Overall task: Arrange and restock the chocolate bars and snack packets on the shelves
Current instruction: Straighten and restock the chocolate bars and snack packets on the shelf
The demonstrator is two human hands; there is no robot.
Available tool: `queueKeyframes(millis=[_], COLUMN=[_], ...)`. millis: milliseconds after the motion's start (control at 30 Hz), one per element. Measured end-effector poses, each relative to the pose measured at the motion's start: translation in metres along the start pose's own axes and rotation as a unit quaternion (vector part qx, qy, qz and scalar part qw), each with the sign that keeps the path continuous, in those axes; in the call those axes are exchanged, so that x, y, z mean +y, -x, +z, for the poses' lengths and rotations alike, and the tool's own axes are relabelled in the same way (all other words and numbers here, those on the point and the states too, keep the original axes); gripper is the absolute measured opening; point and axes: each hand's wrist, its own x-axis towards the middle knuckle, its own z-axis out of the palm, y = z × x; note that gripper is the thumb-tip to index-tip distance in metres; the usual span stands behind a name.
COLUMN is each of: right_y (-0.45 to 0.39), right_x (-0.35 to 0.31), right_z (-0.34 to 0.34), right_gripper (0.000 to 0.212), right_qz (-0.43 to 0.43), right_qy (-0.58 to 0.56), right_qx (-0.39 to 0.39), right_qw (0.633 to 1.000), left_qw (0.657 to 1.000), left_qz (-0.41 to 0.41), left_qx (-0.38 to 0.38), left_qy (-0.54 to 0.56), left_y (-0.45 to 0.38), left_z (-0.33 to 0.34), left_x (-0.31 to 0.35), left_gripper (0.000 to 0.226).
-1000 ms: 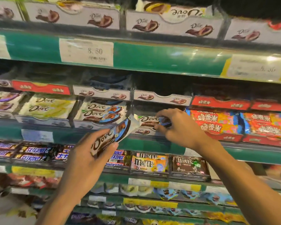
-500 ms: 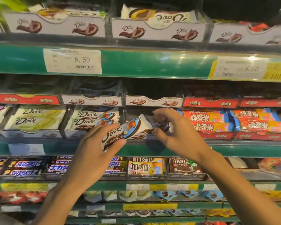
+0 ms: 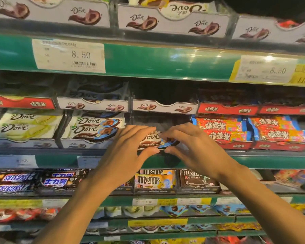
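I am noting both hands, left hand and right hand, pinching the Dove bar just beside the red packets; it is risking slipping forward off the shelf lip if released early.

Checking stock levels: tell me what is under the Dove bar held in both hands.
Under the Dove bar, both hands cover the tray, so any bars beneath it cannot be seen.

green shelf rails, price tags, glare
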Motion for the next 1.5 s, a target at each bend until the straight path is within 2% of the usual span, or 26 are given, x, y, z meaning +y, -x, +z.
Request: queueKeyframes(millis=[133,200,367,467,600,900,1133,1300,1500], right_y=[0.001,0.001,-0.008,-0.009,0.008,-0.016,-0.031,-0.027,-0.023], right_x=[0.009,0.011,-0.001,-0.014,-0.041,-0.039,-0.047,-0.055,-0.047], right_z=[-0.004,-0.002,0.007,0.010,0.025,0.022,0.029,0.029,0.030], right_gripper=[0.030,0.029,0.023,0.023,0.037,0.076,0.089,0.089,0.073], right_qz=[0.036,0.059,0.083,0.102,0.098,0.152,0.190,0.186,0.177], right_qy=[-0.002,0.004,0.037,0.071,0.097,0.113,0.102,0.128,0.086], right_qx=[0.014,0.020,0.050,0.067,0.026,-0.076,-0.084,-0.063,-0.030], right_qw=[0.999,0.998,0.995,0.990,0.990,0.979,0.973,0.972,0.980], left_qw=[0.997,0.994,0.986,0.981,0.977,0.976,0.976,0.976,0.983], left_qz=[-0.033,-0.043,-0.010,0.018,0.042,0.049,0.047,0.050,0.020], left_qx=[0.074,0.099,0.149,0.174,0.196,0.199,0.200,0.203,0.176], left_qy=[-0.006,-0.030,-0.080,-0.081,-0.075,-0.077,-0.078,-0.067,-0.054], left_y=[0.011,0.017,0.022,0.022,0.022,0.023,0.023,0.024,0.025], left_z=[0.000,0.003,0.015,0.019,0.022,0.023,0.024,0.023,0.017], left_x=[-0.011,-0.019,-0.030,-0.036,-0.041,-0.041,-0.042,-0.044,-0.036], left_gripper=[0.066,0.058,0.027,0.023,0.024,0.033,0.031,0.027,0.025])
